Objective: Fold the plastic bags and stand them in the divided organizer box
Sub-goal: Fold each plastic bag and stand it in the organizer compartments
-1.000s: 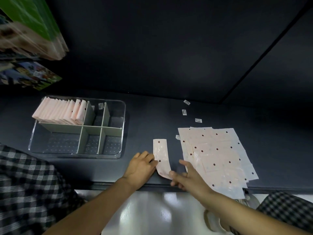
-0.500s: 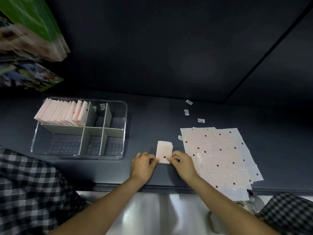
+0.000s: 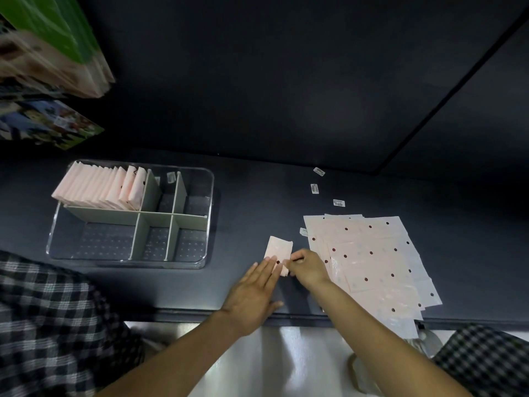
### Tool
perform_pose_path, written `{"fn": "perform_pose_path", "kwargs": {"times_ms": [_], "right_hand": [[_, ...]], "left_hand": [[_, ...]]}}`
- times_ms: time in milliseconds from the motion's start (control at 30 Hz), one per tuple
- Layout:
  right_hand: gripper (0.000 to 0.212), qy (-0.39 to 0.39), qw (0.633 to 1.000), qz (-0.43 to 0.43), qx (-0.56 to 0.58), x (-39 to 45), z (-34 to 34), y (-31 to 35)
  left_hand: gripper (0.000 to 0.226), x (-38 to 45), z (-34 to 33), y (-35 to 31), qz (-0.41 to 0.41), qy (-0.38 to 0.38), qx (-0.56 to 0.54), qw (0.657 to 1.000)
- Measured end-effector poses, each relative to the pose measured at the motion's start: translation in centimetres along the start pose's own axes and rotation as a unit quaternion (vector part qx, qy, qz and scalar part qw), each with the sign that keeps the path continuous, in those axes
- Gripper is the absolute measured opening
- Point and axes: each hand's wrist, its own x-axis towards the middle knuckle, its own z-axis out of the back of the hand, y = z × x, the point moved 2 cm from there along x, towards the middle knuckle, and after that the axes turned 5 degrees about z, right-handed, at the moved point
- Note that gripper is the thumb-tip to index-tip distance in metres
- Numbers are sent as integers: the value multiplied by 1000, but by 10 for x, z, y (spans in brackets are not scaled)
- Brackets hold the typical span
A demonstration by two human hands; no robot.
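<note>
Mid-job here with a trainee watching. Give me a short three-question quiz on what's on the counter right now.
1. True or false: the folded bags stand in the back-left compartment of the organizer box.
2. Which hand lies flat on the bag being folded? A) left hand B) right hand
3. Fill in: the pile of unfolded bags lies to the ____ of the bag being folded.

Key: 1 true; 2 A; 3 right
</note>
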Motion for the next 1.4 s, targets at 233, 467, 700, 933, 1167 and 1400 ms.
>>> {"fn": "perform_pose_path", "kwargs": {"times_ms": [233, 467, 700, 933, 1167, 1400], "right_hand": [[16, -27, 980, 130, 149, -2, -1, 13], [23, 94, 956, 65, 271, 24, -13, 24], [29, 63, 980, 142, 126, 37, -7, 35], [31, 121, 889, 302, -323, 29, 2, 31], [25, 184, 900, 191, -346, 0, 2, 14], [20, 198, 969, 138, -59, -32, 0, 56]], "left_hand": [[75, 1, 2, -3, -8, 34, 49, 998], [74, 1, 0, -5, -9, 44, 42, 998], [77, -2, -3, 5, -30, 37, 46, 998], [50, -17, 12, 17, 5, -75, -37, 997], [28, -29, 22, 30, 112, -63, -193, 973], [41, -34, 60, 47, 211, -38, -558, 802]]}}
